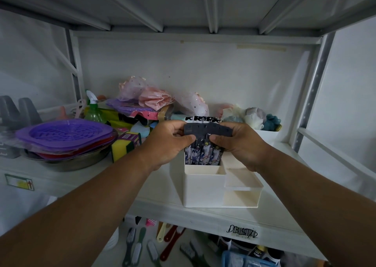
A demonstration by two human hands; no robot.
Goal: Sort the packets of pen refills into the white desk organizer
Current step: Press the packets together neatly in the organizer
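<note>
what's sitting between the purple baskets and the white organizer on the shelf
In the head view, a yellow-green sponge pack stands between the purple baskets and the organizer. The left hand and forearm also cross that stretch.

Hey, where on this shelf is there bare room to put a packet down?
Bare shelf shows in front of and right of the white organizer, out to the right post, and a strip between the organizer and the metal bowl. The left and back are crowded: purple baskets, sponges, bags, plush toys.
</note>
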